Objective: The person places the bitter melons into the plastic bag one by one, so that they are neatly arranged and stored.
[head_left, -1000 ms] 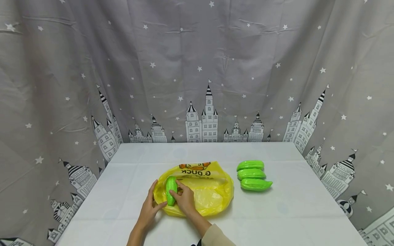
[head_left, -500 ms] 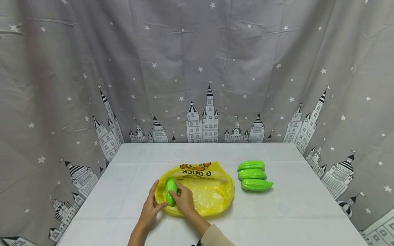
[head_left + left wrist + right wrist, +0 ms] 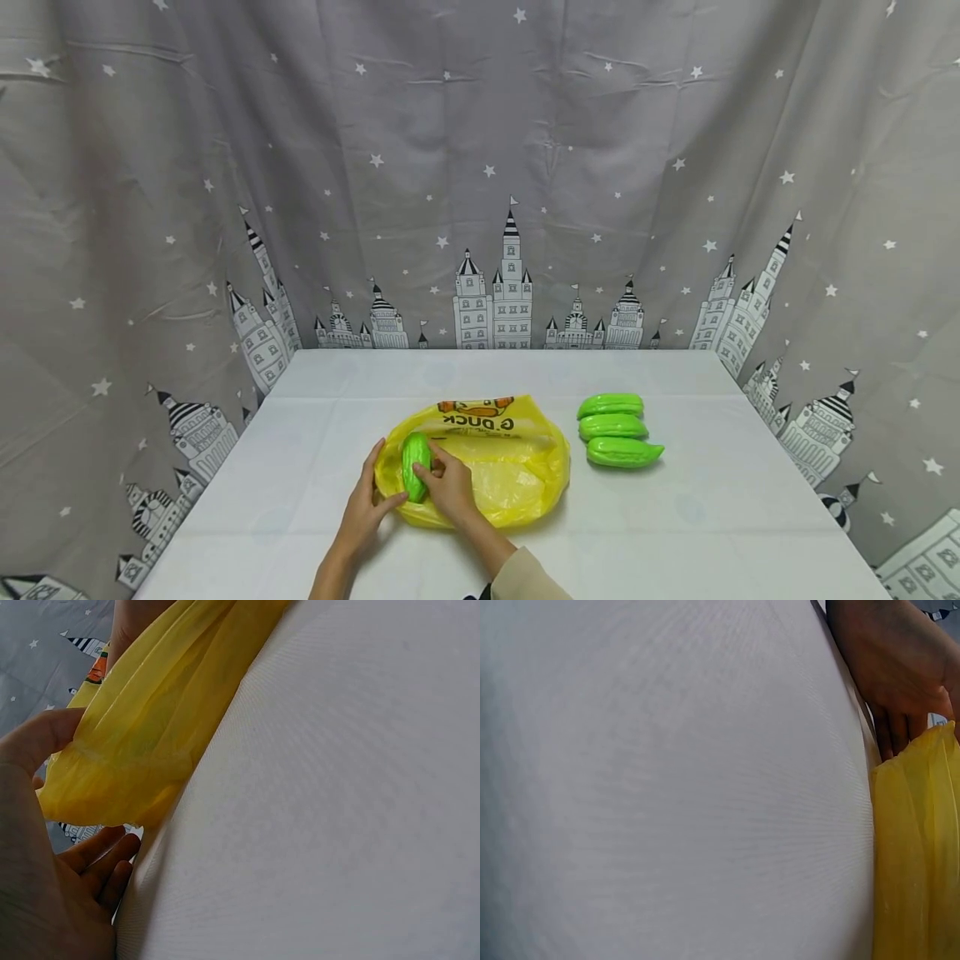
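Observation:
A yellow plastic bag (image 3: 498, 483) lies with its mouth spread wide, printed "G.DUCK" on the far side. At its left end my left hand (image 3: 360, 510) grips the rim, the thumb hooked over it at the near side. In the left wrist view, several relaxed fingers (image 3: 112, 851) of this hand lie outside the yellow plastic. My right hand (image 3: 450, 492) reaches over the near rim and holds a glossy green, ribbed bitter melon (image 3: 416, 467) by its right side, at the left end inside the bag. The melon's lower end is near the left thumb.
Three more green bitter melons (image 3: 615, 427) lie side by side on the white table (image 3: 712, 500), to the right of the bag. A grey curtain (image 3: 480, 125) printed with stars and castles hangs behind and on both sides.
Both hands, the bag and the melons keep their places. The green melon shows only a very slight tilt compared with one second ago.

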Demonstrator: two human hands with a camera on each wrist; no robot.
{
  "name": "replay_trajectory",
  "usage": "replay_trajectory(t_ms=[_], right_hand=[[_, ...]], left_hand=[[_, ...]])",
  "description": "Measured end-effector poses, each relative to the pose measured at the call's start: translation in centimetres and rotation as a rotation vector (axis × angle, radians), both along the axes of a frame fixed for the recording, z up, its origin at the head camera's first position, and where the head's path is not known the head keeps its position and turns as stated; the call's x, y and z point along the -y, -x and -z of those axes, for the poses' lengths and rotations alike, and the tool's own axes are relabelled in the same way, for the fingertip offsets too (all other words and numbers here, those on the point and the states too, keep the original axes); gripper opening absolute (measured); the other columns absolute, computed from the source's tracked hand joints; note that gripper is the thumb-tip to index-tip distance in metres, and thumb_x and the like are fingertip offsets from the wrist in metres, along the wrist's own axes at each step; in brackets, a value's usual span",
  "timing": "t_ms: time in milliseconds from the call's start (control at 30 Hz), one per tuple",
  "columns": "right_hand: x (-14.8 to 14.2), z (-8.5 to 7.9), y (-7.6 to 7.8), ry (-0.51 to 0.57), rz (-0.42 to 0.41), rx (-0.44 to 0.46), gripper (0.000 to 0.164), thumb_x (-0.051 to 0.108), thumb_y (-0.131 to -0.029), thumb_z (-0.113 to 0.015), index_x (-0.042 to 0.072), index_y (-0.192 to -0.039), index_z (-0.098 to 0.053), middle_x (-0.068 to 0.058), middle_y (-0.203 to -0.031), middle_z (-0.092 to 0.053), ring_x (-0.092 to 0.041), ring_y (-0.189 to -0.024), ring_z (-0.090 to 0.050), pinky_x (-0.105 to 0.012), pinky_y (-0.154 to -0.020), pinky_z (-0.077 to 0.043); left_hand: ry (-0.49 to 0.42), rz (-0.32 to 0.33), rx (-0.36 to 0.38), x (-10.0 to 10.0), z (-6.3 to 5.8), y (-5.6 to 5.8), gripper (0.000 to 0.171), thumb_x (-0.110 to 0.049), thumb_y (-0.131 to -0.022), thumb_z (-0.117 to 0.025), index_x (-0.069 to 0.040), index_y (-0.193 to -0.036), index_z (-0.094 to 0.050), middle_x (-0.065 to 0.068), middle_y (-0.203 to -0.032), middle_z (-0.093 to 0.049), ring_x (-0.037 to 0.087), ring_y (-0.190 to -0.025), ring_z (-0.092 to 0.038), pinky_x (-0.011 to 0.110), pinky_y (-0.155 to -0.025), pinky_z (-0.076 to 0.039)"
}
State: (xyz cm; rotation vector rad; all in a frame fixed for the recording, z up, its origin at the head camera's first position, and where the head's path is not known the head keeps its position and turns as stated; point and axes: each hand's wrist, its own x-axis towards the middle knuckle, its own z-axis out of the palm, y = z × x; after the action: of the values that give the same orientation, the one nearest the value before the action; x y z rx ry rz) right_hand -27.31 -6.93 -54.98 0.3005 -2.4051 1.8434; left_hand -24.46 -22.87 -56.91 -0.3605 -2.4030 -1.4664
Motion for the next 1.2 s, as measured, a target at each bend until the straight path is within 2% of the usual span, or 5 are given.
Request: replay_trajectory(t_ms=[367, 533, 633, 967, 1200], right_hand=[[-1.7, -1.2, -0.3, 0.039, 0.047, 0.002, 0.048, 0.026, -0.085, -0.066, -0.001, -0.124, -0.056, -0.003, -0.087, -0.065, -0.014, -0.078, -0.06, -0.025, -0.065, -0.052], [-3.0, -2.5, -0.9, 0.028, -0.024, 0.026, 0.038, 0.027, -0.087, -0.064, 0.002, -0.116, -0.062, -0.002, -0.093, -0.065, -0.015, -0.084, -0.059, -0.029, -0.069, -0.051], [-3.8, -3.4, -1.4, -0.004, -0.108, 0.046, 0.032, 0.024, -0.088, -0.063, 0.004, -0.112, -0.065, -0.004, -0.099, -0.065, -0.016, -0.087, -0.058, -0.031, -0.071, -0.05], [-7.1, -6.5, -2.2, -0.036, -0.273, 0.011, 0.024, 0.014, -0.087, -0.064, 0.012, -0.111, -0.066, -0.004, -0.102, -0.066, -0.019, -0.089, -0.06, -0.028, -0.074, -0.051], [-10.8, -10.6, -2.9, -0.035, -0.333, 0.0, 0.03, 0.007, -0.089, -0.059, 0.003, -0.119, -0.06, -0.017, -0.11, -0.062, -0.028, -0.098, -0.058, -0.034, -0.083, -0.048]], left_hand=[[0.005, -0.003, 0.006, -0.2, -0.4, -0.1, 0.085, -0.012, -0.082, -0.069, -0.012, -0.148, -0.015, 0.021, -0.147, -0.025, 0.039, -0.128, -0.032, 0.051, -0.101, -0.027], [-0.009, -0.005, 0.01, -0.2, -0.8, -0.4, 0.085, -0.008, -0.08, -0.07, -0.006, -0.147, -0.018, 0.025, -0.145, -0.027, 0.041, -0.126, -0.034, 0.018, -0.099, -0.026], [-0.023, 0.01, 0.022, -0.1, -0.9, -0.3, 0.084, -0.009, -0.081, -0.069, -0.005, -0.147, -0.017, 0.026, -0.145, -0.026, 0.042, -0.127, -0.033, 0.007, -0.094, -0.02], [-0.053, -0.001, 0.063, 0.0, -0.3, -0.1, 0.084, -0.018, -0.083, -0.069, -0.016, -0.148, -0.016, 0.019, -0.147, -0.026, 0.037, -0.129, -0.03, 0.005, -0.094, -0.02], [-0.041, -0.008, 0.106, -0.8, -2.7, -1.0, 0.083, -0.013, -0.083, -0.067, -0.009, -0.148, -0.015, 0.023, -0.148, -0.02, 0.041, -0.132, -0.023, 0.008, -0.097, -0.017]])
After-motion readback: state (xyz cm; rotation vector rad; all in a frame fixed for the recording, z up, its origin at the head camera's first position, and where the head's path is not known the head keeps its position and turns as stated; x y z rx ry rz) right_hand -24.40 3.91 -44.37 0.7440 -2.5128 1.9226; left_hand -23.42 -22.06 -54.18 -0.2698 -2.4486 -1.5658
